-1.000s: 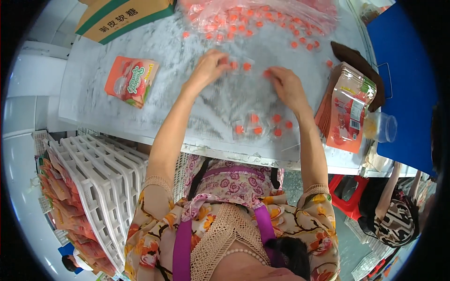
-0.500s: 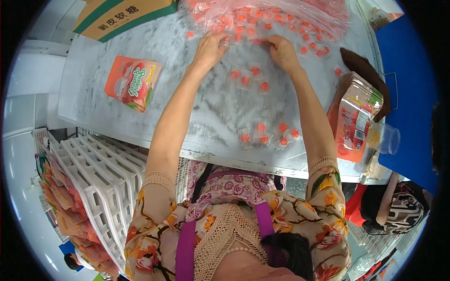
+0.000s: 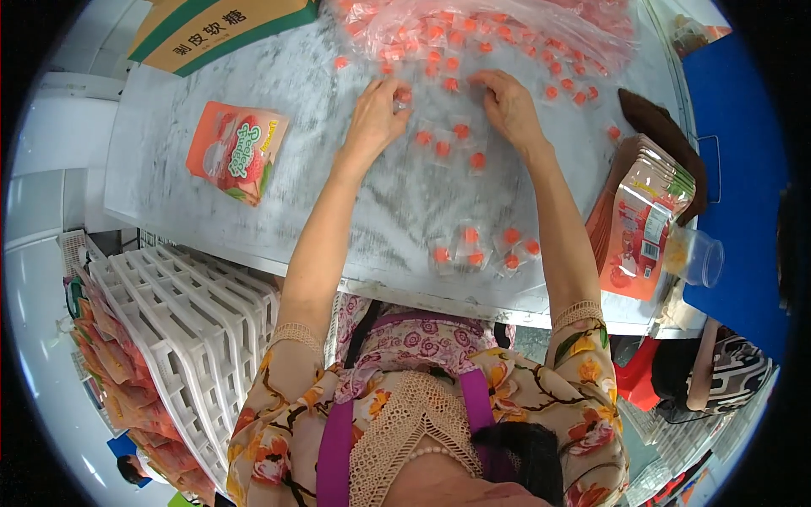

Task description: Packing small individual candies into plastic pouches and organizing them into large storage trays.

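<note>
My left hand is closed, fingertips pinching a red wrapped candy just above the table. Across from it my right hand is curled with finger and thumb close together; whatever they hold, if anything, cannot be made out. Between the hands, loose candies in clear wrappers lie at the near side of a large clear plastic bag spilling many more. Below the hands sits a small group of candies. Closer to the table's front edge rests another group.
A printed red pouch lies flat at the left, with a cardboard box behind it. To the right are a stack of pouches, a clear plastic cup and a brown cloth. White plastic crates stand below left.
Both hands have drawn back a little from the bag toward me. A candy now shows in my left fingertips, and several near the pile have shifted slightly.
</note>
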{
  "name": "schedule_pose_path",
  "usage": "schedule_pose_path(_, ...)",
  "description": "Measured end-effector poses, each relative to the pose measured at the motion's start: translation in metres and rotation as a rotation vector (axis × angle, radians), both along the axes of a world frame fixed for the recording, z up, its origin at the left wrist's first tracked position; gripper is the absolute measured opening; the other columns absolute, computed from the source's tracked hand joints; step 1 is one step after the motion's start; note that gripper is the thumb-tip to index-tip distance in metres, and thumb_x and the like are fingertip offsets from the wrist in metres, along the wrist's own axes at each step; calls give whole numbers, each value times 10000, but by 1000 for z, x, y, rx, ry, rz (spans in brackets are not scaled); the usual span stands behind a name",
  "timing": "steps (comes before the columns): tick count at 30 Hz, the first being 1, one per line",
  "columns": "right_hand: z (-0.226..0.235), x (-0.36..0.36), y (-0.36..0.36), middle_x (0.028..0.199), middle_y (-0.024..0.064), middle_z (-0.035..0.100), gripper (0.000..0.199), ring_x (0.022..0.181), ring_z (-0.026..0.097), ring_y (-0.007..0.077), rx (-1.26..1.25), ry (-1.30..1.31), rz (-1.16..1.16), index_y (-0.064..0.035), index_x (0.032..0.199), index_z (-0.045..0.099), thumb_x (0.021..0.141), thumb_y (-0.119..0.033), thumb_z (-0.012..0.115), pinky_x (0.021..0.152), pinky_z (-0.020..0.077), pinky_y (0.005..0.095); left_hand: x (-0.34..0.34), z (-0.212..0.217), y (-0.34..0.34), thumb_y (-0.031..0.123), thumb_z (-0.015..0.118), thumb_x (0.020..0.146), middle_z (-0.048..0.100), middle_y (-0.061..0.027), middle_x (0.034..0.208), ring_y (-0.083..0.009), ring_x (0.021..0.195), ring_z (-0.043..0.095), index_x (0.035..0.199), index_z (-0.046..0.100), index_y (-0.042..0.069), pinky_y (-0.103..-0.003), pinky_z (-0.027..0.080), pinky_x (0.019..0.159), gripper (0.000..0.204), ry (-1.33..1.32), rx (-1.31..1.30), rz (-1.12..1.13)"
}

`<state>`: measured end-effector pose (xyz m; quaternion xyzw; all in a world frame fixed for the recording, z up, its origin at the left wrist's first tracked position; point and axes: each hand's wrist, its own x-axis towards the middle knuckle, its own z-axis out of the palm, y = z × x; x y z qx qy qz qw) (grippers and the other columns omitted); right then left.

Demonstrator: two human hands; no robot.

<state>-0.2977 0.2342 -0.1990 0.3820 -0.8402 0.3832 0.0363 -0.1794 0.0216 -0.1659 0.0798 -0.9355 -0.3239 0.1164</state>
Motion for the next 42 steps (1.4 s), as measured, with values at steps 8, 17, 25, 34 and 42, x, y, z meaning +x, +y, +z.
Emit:
schedule_pose_path(8, 4, 11, -17, 1114, 125, 635, 412, 1021, 597, 326, 92, 78, 106, -71, 1112, 653, 756, 88, 518, 887, 496, 376, 9, 4, -1, 68, 675, 798, 636, -106, 1054, -178, 736, 594, 1149, 643, 56, -313, 501, 726, 353, -112, 76, -113)
schedule_pose_path(17, 11, 35, -7, 1054, 100, 639, 447, 995, 592, 311, 55, -12, 220, -123, 1083, 696, 703, 79, 577, 868, 501, 379, 40, 14, 11, 87, 765, 718, 575, -93, 1173, -216, 950, 574, 1283, 574, 89, -343, 478, 836, 597, -219, 105, -237)
schedule_pose_path(25, 35, 71, 42, 1069, 116, 634, 424, 935, 610, 310, 71, -79, 230, -63, 1083, 671, 736, 129, 521, 818, 500, 354, 63, 15, 64, 47, 773, 671, 561, -138, 1107, -328, 1050, 542, 1298, 541, 66, -377, 452, 900, 668, -163, -9, -274)
schedule_pose_path(34, 50, 65, 104, 989, 168, 662, 331, 905, 635, 317, 203, -304, 105, -29, 1077, 661, 782, 60, 540, 808, 493, 358, 31, 25, 82, 69, 713, 740, 569, -203, 1143, -366, 1057, 562, 1239, 578, 73, -424, 468, 904, 517, -239, 17, -454)
schedule_pose_path(42, 21, -15, -45, 1082, 174, 651, 436, 963, 626, 337, 34, 16, 120, -76, 1192, 617, 767, 11, 576, 831, 496, 388, -47, -5, -13, -8, 602, 768, 543, -250, 1111, -415, 1011, 563, 1236, 574, 59, -425, 474, 891, 474, 184, -344, 71)
